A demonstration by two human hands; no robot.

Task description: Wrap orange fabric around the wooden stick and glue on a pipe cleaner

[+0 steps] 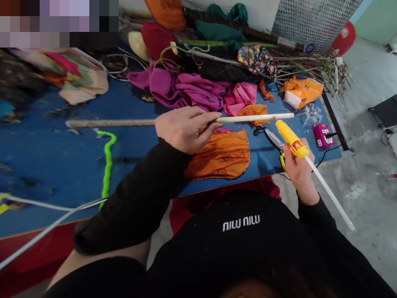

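My left hand is closed around a long thin stick, held level above the table. Left of the hand the stick is brownish grey; its right part is pale and bare. A yellow glue gun is gripped in my right hand, its nozzle at the pale part near the stick's right end. Whether nozzle and stick touch, I cannot tell. From the back of the gun a long white glue stick juts out. Orange cloth lies under the stick, and scissors lie beside the gun, partly hidden.
On the blue table lie purple cloth, a green fuzzy stem and an orange-and-white packet. A purple power socket with a plugged-in cord sits near the right edge. Bundled twigs line the back.
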